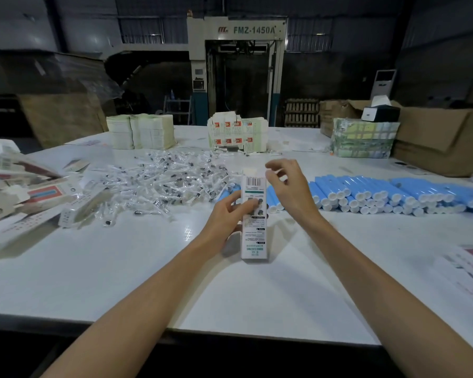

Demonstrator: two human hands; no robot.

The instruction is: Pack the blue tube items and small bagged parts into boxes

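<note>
A tall white printed box stands on end in the middle of the white table, its top flap raised. My left hand grips the box around its middle. My right hand hovers at the box's upper right corner, fingers loosely curled and holding nothing I can see. A wide pile of blue tubes with white caps lies to the right. Behind the box spreads a heap of small clear bagged parts.
Packed and flat boxes are piled at the left edge. Stacks of flat cartons stand at the back. A wrapped bundle and brown cardboard boxes sit at the right. Printed sheets lie near the right edge.
</note>
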